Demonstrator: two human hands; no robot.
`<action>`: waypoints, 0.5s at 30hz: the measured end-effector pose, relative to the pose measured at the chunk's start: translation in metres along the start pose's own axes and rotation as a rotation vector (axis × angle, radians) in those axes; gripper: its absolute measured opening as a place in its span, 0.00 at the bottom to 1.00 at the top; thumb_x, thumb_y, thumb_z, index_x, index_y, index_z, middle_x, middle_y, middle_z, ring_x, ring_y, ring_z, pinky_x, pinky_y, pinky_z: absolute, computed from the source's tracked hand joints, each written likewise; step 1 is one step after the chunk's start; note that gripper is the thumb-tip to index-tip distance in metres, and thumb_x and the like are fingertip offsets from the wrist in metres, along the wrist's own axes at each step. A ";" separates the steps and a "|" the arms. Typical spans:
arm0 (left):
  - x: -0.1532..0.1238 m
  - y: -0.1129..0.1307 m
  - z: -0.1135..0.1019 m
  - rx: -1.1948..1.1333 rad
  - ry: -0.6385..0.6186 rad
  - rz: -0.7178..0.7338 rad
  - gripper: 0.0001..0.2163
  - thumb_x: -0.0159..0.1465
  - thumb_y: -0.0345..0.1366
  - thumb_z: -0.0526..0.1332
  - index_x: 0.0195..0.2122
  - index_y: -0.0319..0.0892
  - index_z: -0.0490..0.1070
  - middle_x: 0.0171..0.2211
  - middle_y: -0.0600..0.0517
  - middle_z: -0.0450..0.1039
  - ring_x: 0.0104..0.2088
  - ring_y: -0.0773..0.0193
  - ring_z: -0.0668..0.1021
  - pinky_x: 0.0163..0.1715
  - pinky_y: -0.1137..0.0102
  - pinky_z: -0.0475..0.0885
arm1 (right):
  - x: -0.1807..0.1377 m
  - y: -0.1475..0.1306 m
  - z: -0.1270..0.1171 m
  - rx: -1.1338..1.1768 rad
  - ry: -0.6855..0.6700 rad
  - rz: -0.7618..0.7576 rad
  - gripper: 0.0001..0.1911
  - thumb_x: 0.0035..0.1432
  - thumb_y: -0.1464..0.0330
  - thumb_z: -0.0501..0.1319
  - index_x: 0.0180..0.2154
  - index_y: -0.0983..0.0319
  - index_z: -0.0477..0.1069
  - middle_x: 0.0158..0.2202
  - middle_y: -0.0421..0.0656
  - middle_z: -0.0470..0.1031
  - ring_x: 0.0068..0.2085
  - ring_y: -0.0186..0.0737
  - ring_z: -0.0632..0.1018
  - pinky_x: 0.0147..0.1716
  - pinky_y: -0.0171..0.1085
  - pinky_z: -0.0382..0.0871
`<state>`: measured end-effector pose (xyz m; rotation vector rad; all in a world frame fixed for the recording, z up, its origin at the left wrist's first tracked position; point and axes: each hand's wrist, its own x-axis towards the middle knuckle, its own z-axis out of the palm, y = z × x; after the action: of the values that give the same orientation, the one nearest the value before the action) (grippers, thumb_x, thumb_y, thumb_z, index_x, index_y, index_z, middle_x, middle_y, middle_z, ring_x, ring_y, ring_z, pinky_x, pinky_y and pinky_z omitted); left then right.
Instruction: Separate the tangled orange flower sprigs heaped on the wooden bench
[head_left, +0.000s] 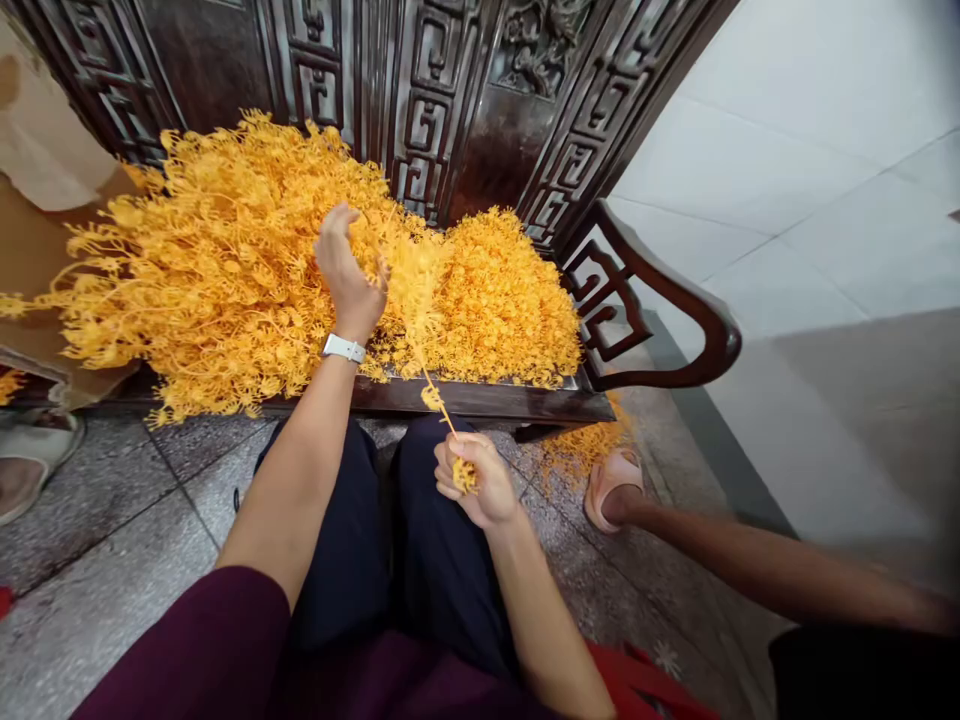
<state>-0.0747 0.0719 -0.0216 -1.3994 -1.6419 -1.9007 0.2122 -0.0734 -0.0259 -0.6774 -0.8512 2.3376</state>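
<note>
Your left hand (346, 268) is curling its fingers into the pile of yellow plastic sprigs (225, 260) on the carved bench (480, 397), upper centre of the frame; I cannot tell whether it is gripping. Your right hand (476, 482), lower centre, is clamping one sprig (415, 285) by its stem.

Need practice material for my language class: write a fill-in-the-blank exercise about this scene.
1. The white band sits on the ______ wrist.
2. The right hand holds one sprig by its ______.
3. The left hand touches the heap of sprigs, which lies on a carved bench of dark ______.
4. The other person's foot wears a ______ sandal.
Missing words: left; stem; wood; pink.
</note>
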 end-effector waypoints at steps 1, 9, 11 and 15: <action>0.002 -0.006 -0.001 -0.005 0.031 -0.029 0.24 0.65 0.49 0.67 0.59 0.50 0.64 0.63 0.42 0.67 0.63 0.44 0.71 0.62 0.48 0.67 | -0.007 0.001 -0.001 -0.018 -0.063 0.011 0.26 0.56 0.62 0.70 0.19 0.62 0.56 0.18 0.32 0.51 0.16 0.23 0.51 0.15 0.29 0.42; 0.001 -0.026 -0.009 -0.117 -0.256 -0.159 0.28 0.68 0.66 0.55 0.44 0.42 0.71 0.40 0.47 0.76 0.38 0.62 0.78 0.38 0.63 0.74 | -0.047 -0.003 -0.020 -0.035 -0.092 -0.002 0.20 0.59 0.63 0.67 0.20 0.65 0.67 0.19 0.35 0.56 0.18 0.25 0.55 0.17 0.30 0.44; -0.006 -0.019 -0.010 -0.142 -0.444 -0.159 0.26 0.69 0.64 0.56 0.42 0.43 0.74 0.39 0.48 0.75 0.34 0.62 0.78 0.35 0.64 0.74 | -0.049 -0.001 -0.025 -0.012 -0.024 -0.019 0.19 0.59 0.63 0.67 0.21 0.65 0.68 0.20 0.36 0.57 0.19 0.26 0.57 0.18 0.30 0.45; -0.016 -0.018 -0.009 -0.144 -0.621 -0.179 0.18 0.66 0.54 0.65 0.45 0.44 0.76 0.38 0.47 0.74 0.33 0.60 0.79 0.34 0.63 0.77 | -0.059 0.008 -0.034 -0.010 -0.041 0.006 0.19 0.58 0.62 0.68 0.21 0.65 0.69 0.20 0.36 0.57 0.19 0.27 0.57 0.18 0.31 0.45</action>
<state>-0.0843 0.0640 -0.0440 -2.1254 -1.9748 -1.8098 0.2725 -0.1027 -0.0385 -0.6384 -0.8804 2.3615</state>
